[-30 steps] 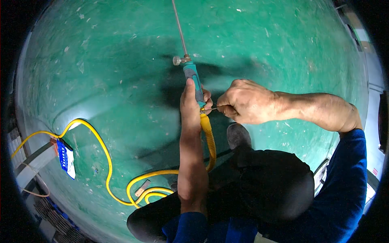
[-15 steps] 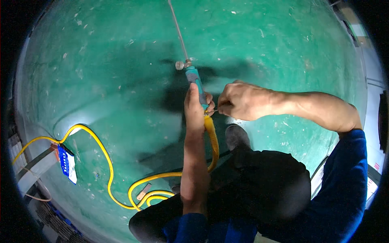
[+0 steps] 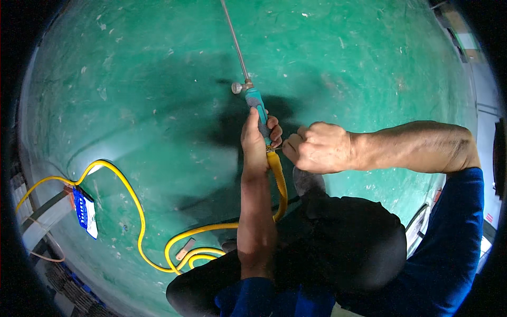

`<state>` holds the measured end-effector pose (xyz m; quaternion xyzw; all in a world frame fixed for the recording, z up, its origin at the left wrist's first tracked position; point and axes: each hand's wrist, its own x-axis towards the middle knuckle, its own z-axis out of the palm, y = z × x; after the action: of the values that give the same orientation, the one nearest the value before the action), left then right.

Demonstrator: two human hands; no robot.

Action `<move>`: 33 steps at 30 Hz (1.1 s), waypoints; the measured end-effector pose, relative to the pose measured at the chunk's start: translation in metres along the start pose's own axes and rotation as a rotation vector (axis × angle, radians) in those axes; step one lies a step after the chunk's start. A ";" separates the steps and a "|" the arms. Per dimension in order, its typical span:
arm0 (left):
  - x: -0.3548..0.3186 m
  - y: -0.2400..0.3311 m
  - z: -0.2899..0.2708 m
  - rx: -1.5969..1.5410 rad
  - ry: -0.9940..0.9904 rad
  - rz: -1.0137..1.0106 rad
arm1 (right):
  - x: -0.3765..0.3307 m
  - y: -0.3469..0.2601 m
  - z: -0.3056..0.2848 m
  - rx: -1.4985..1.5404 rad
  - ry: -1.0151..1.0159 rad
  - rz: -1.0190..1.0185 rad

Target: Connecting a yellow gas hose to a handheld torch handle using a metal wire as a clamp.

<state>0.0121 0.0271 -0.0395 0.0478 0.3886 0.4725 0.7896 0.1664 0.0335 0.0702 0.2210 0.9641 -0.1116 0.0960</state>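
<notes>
My left hand point(image 3: 256, 132) is wrapped round the teal and grey handle of a spray lance point(image 3: 258, 108). Its thin metal tube runs up past the top edge, and a round valve knob point(image 3: 237, 88) sticks out above the grip. A yellow hose point(image 3: 279, 182) joins the handle's lower end at a small metal hose clamp point(image 3: 271, 149). My right hand point(image 3: 319, 149) is closed just right of that joint, fingers pinched on a thin metal tool that points at the clamp. Most of that tool is hidden in my fingers.
The yellow hose loops over the green floor point(image 3: 137, 105) beside my left knee. Within the loops lies a small flat tan piece point(image 3: 185, 249). A blue and white packet point(image 3: 85, 213) hangs by a grey bar point(image 3: 50, 214) at the left. My dark shoe point(image 3: 309, 183) is below my right hand.
My right wrist has turned, bringing the back of the hand up, and the hand has shifted slightly down. The lance and my left hand have barely moved.
</notes>
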 end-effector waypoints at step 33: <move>0.013 -0.037 -0.008 0.402 0.090 0.122 | -0.001 0.022 0.034 0.823 -0.237 0.551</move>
<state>0.0359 0.0144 -0.0688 0.2066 0.5062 0.4342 0.7160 0.1816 0.0440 0.0337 0.4722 0.7286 -0.4771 0.1357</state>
